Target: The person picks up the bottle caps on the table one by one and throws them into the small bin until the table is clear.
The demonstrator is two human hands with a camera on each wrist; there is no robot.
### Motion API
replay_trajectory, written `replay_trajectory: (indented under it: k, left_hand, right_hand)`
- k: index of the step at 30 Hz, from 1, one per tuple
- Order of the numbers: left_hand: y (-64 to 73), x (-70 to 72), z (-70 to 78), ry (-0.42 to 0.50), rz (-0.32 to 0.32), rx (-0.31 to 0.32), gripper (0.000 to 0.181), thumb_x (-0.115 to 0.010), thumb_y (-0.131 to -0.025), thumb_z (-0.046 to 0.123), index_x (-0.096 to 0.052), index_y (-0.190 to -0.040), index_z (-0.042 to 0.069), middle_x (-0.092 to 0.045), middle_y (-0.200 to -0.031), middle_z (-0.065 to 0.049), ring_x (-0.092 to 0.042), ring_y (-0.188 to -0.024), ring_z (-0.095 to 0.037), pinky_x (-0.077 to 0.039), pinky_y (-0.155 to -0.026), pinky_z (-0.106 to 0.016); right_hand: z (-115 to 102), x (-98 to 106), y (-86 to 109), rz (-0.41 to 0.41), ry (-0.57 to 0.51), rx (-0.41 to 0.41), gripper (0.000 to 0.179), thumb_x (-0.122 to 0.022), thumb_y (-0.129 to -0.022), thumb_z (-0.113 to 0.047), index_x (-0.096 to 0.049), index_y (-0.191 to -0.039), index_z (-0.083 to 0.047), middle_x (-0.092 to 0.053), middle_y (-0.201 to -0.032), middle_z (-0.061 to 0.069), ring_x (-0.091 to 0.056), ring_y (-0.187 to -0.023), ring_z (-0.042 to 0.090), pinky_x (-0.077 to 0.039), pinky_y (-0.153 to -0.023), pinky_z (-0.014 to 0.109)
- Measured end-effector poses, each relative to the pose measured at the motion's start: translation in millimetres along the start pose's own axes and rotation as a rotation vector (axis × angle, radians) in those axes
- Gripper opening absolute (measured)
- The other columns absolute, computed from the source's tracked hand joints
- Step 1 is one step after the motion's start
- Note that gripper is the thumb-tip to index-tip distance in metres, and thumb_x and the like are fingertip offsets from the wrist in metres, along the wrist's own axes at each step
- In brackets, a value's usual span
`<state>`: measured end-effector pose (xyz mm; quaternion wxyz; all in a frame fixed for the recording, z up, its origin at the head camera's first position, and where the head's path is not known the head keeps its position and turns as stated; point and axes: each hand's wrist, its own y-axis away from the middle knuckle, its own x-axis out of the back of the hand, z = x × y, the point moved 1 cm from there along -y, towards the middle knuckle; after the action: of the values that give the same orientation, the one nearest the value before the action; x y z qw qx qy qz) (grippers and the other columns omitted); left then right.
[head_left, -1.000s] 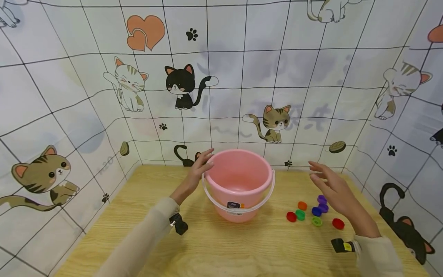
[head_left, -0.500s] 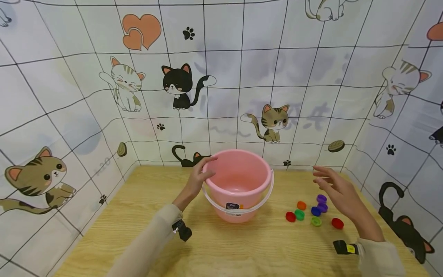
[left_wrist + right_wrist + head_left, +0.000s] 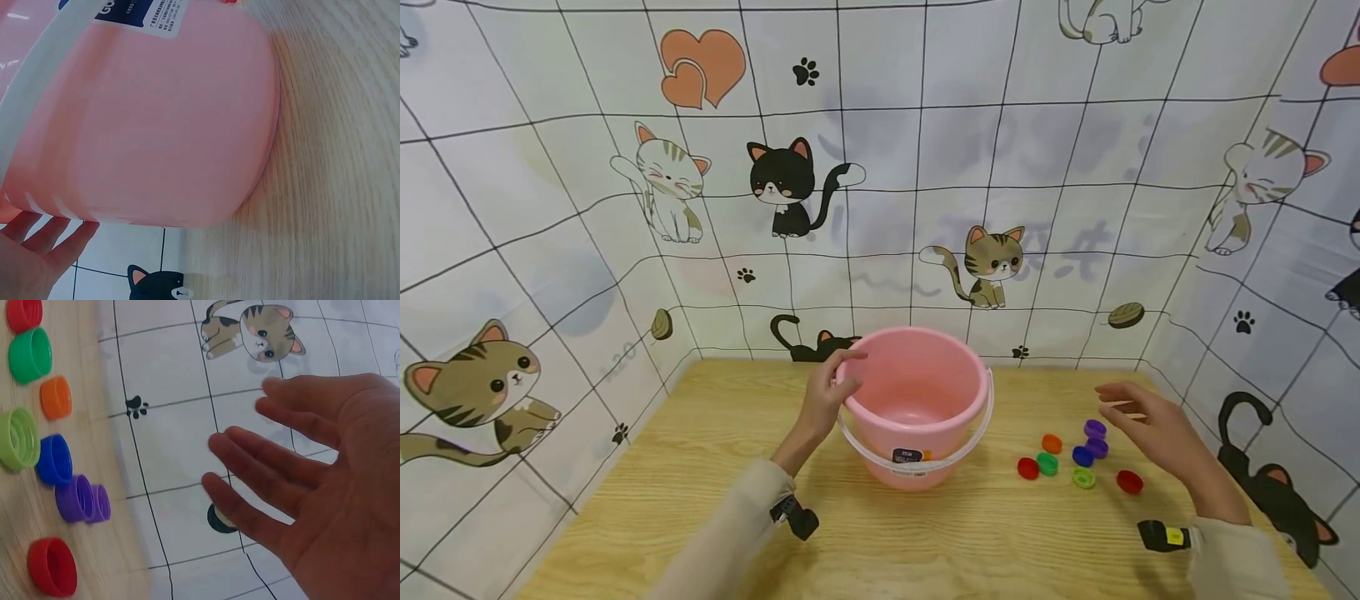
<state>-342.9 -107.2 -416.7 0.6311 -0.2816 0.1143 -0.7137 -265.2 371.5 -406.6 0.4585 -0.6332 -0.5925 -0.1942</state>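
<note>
A pink bucket (image 3: 917, 433) with a white handle (image 3: 925, 463) stands upright on the wooden table. My left hand (image 3: 823, 400) grips its left rim, the thumb at the rim's edge. In the left wrist view, fingers (image 3: 72, 244) of that hand lie against the bucket's outer wall (image 3: 156, 125). My right hand (image 3: 1165, 433) hovers over the table's right side, fingers loosely extended, holding nothing. Below and left of it lie several coloured bottle caps, among them a red cap (image 3: 1130, 482), a blue cap (image 3: 1082, 456), a light green cap (image 3: 1083, 477) and an orange cap (image 3: 1052, 443).
Behind and beside the wooden table (image 3: 715, 467) hangs a white gridded cloth (image 3: 880, 167) printed with cats. The caps lie to the right of the bucket, a red cap (image 3: 1028, 468) nearest to it. Each wrist carries a small black camera (image 3: 797, 518).
My left hand has settled from touching the bucket's rim to gripping it, and the bucket has shifted slightly toward me. The right hand has moved a little right and lower. The caps lie unmoved.
</note>
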Motion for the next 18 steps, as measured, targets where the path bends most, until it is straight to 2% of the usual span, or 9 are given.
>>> replay_trajectory:
  k: [2,3,5,7,12,15,18]
  left_hand:
    - [3.0,-0.2,0.3,0.003,0.011,-0.003,0.042,-0.060,-0.092,0.022,-0.067,-0.130,0.006,-0.069,-0.122,-0.026,-0.071,-0.078,-0.025,-0.058,-0.065,-0.026]
    - [4.5,-0.2,0.4,0.001,0.017,-0.005,0.042,-0.060,-0.092,0.022,-0.067,-0.129,0.006,-0.069,-0.122,-0.026,-0.070,-0.077,-0.023,-0.057,-0.065,-0.025]
    - [6.6,-1.0,1.4,-0.001,0.022,-0.009,0.041,-0.060,-0.093,0.023,-0.068,-0.129,0.006,-0.069,-0.122,-0.026,-0.070,-0.074,-0.022,-0.057,-0.064,-0.025]
    - [8.5,-1.7,2.7,-0.007,0.027,-0.009,0.040,-0.060,-0.092,0.024,-0.068,-0.128,0.007,-0.069,-0.124,-0.024,-0.070,-0.075,-0.023,-0.057,-0.063,-0.025]
    - [13.2,-3.9,7.1,-0.022,0.049,-0.015,0.041,-0.060,-0.091,0.028,-0.070,-0.125,0.008,-0.069,-0.126,-0.018,-0.066,-0.082,-0.023,-0.056,-0.064,-0.025]
    - [15.9,-5.3,8.8,-0.023,0.069,-0.030,0.039,-0.059,-0.090,0.027,-0.071,-0.122,0.007,-0.071,-0.124,-0.017,-0.062,-0.086,-0.018,-0.055,-0.066,-0.025]
    - [19.1,-6.6,9.7,-0.021,0.082,-0.038,0.037,-0.060,-0.090,0.026,-0.072,-0.120,0.008,-0.072,-0.117,-0.018,-0.060,-0.082,-0.015,-0.054,-0.064,-0.024]
  right_hand:
    - [5,1,0.7,-0.050,0.025,-0.008,0.037,-0.063,-0.103,-0.028,-0.064,-0.133,-0.006,-0.069,-0.126,0.022,-0.070,-0.102,0.033,-0.056,-0.075,0.027]
    - [7,1,1.1,-0.082,0.026,-0.013,0.036,-0.064,-0.102,-0.026,-0.064,-0.132,-0.005,-0.069,-0.126,0.023,-0.069,-0.103,0.038,-0.058,-0.076,0.032]
    - [13,1,4.1,-0.145,0.024,-0.039,0.036,-0.066,-0.101,-0.024,-0.065,-0.129,-0.002,-0.070,-0.125,0.024,-0.070,-0.103,0.040,-0.060,-0.078,0.042]
    - [19,2,6.1,-0.201,0.012,-0.069,0.035,-0.068,-0.099,-0.021,-0.066,-0.127,0.000,-0.070,-0.123,0.025,-0.071,-0.102,0.038,-0.061,-0.079,0.046]
    - [35,5,6.3,-0.290,0.012,-0.131,0.035,-0.071,-0.095,-0.018,-0.067,-0.122,0.005,-0.071,-0.119,0.024,-0.072,-0.101,0.035,-0.061,-0.078,0.039]
    - [44,4,6.7,-0.322,0.030,-0.156,0.034,-0.073,-0.094,-0.017,-0.070,-0.119,0.005,-0.072,-0.118,0.024,-0.071,-0.101,0.035,-0.061,-0.080,0.041]
    - [52,2,7.9,-0.371,0.030,-0.207,0.035,-0.076,-0.092,-0.020,-0.070,-0.116,0.005,-0.072,-0.115,0.025,-0.070,-0.100,0.036,-0.059,-0.082,0.048]
